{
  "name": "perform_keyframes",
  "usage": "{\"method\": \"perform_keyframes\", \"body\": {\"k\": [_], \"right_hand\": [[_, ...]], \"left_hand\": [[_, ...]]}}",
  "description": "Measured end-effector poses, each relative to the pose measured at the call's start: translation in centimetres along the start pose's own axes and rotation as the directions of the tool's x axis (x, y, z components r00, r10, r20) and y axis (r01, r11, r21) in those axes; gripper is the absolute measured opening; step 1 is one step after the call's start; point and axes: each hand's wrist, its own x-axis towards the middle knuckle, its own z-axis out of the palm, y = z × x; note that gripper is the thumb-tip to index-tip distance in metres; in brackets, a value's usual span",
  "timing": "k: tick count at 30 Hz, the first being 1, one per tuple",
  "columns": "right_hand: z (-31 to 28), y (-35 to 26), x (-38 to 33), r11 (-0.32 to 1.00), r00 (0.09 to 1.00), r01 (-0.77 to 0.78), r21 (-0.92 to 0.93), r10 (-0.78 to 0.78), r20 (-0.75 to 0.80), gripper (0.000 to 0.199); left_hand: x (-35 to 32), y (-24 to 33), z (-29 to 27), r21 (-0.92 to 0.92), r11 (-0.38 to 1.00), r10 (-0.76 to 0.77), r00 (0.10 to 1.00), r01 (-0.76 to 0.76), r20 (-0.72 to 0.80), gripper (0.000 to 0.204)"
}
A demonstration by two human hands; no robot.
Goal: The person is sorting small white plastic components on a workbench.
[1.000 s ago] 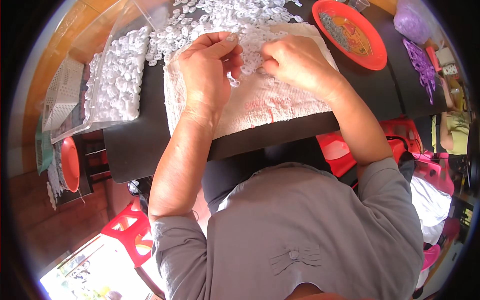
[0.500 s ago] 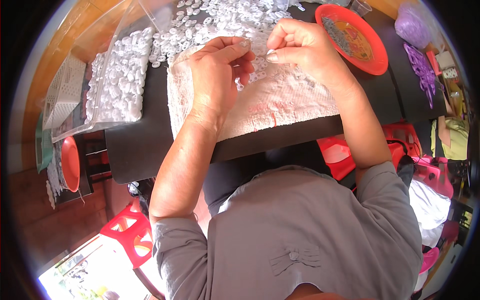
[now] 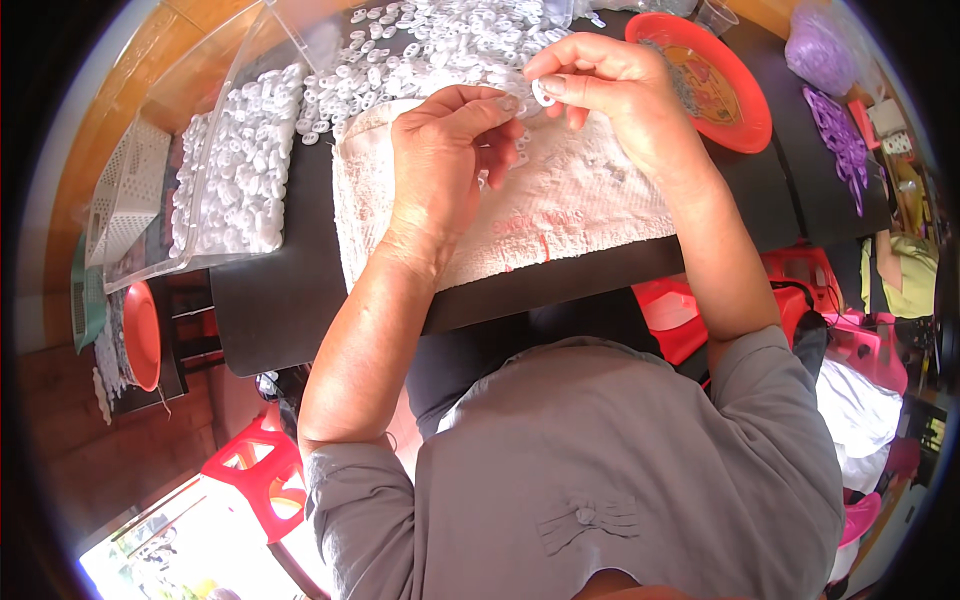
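One small white oval piece (image 3: 543,93) with holes is pinched between the thumb and fingers of the right hand (image 3: 622,88), above the far part of a pale cloth (image 3: 590,195). Just beside it, the left hand (image 3: 450,140) has its thumb laid over curled fingers; whether they clamp anything, I cannot tell. Another white bit (image 3: 484,180) shows below those fingers. The cloth lies on a dark table (image 3: 275,310), with a loose spread of similar white pieces (image 3: 430,45) beyond it. To the left, a clear plastic bin (image 3: 150,268) holds many more. To the right sits a red oval dish (image 3: 752,125) with grey bits inside, and farther right a purple bundle (image 3: 840,140) lies near a purple bag (image 3: 825,45).
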Motion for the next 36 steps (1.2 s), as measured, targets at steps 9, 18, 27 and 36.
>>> {"method": "perform_keyframes", "body": {"k": [9, 18, 27, 36], "right_hand": [[0.2, 0.0, -0.1, 0.999, 0.999, 0.040, -0.013, -0.040, -0.022, 0.012], [0.4, 0.0, -0.2, 0.999, 0.998, 0.046, -0.001, -0.046, -0.030, 0.011], [1.1, 0.5, -0.2, 1.000, 1.000, 0.028, -0.014, -0.028, -0.002, 0.011], [0.7, 0.1, 0.0, 0.998, 0.997, -0.062, 0.021, 0.063, -0.050, 0.015]], "left_hand": [[-0.2, 0.0, 0.2, 0.029, 1.000, 0.006, 1.000, -0.007, 0.007, 0.017], [-0.1, -0.2, 0.2, -0.022, 1.000, 0.014, 1.000, -0.014, -0.023, 0.012], [-0.4, -0.5, 0.6, 0.024, 1.000, 0.014, 1.000, -0.014, 0.010, 0.013], [0.0, -0.5, 0.1, -0.097, 0.995, -0.036, 0.999, 0.037, 0.013, 0.015]]}}
